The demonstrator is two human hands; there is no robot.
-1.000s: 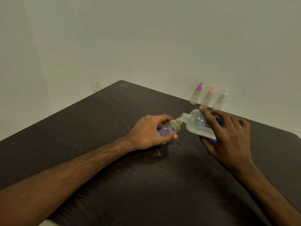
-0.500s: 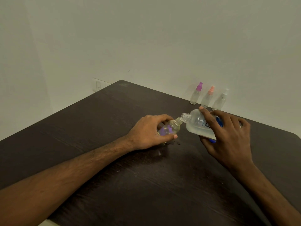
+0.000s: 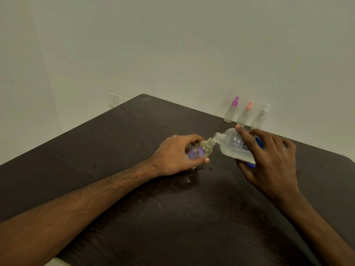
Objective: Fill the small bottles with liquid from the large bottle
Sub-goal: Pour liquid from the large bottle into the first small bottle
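We see a dark, wood-grained worktop (image 3: 115,150) filling the lower half of the view, its far corner pushed against a plain pale wall (image 3: 172,45). A white wall plate (image 3: 115,99) sits on the wall just off that corner, at 11 o'clock from the hands.

The left hand (image 3: 172,154) rests on the worktop near its middle. Its fingers (image 3: 192,138) and thumb curl round a small clear bottle (image 3: 201,149), which is tilted with its open neck towards 2 o'clock. A purple patch shows through it; we cannot tell what that is.

At 3 o'clock from it, the right hand (image 3: 269,162) grips the large bottle (image 3: 232,144), fingers wrapped over its top and thumb beneath. This bottle is clear, uncapped and carries blue print. It leans with its mouth towards 9 o'clock, and clear liquid lies along its lower side. Its mouth meets the small bottle's neck; whether they touch we cannot tell.

Below the left hand, at 6 o'clock, we see a faint wet sheen (image 3: 189,179) on the worktop.

Three small spray bottles stand upright in a row along the far edge by the wall, at 12 o'clock from the right hand. They are a purple-capped bottle (image 3: 231,110), a pink-capped bottle (image 3: 245,115) and a white-capped bottle (image 3: 261,117), near one another and apart from both hands.
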